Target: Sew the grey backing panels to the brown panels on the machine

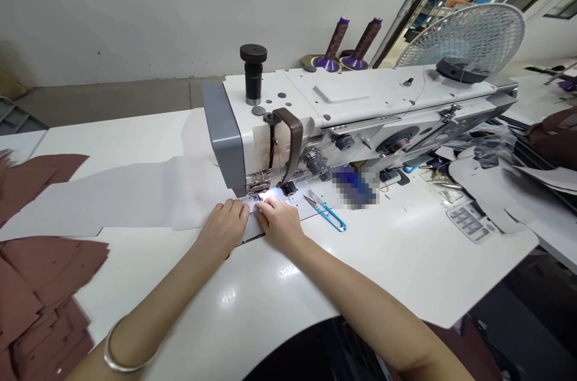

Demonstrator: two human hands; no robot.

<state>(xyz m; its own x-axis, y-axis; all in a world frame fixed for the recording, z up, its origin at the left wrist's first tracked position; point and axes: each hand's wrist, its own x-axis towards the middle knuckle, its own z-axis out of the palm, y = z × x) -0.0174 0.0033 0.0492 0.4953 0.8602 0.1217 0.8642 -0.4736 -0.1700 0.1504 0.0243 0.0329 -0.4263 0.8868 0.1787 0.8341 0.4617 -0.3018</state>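
Observation:
A white sewing machine [288, 89] stands on the white table, its lit needle area just beyond my fingertips. A long white sheet of material [135, 198] runs from the left to under the machine head; whether it is fabric or backing I cannot tell. My left hand [228, 222] is closed on the sheet's near edge, left of the presser foot [256, 196]. Close beside it my right hand [282, 223] has its fingers pinched together at the same edge by the needle. Blue-handled thread snips [327, 213] lie right of my right hand.
Brown cut pieces [42, 303] are piled at left. Two brown thread cones [336, 44] and a fan [469, 35] stand behind the machine. At right lie white pattern pieces [482, 182] and a calculator-like item [469, 222]. A blurred blue patch [356, 185] sits beneath the machine arm.

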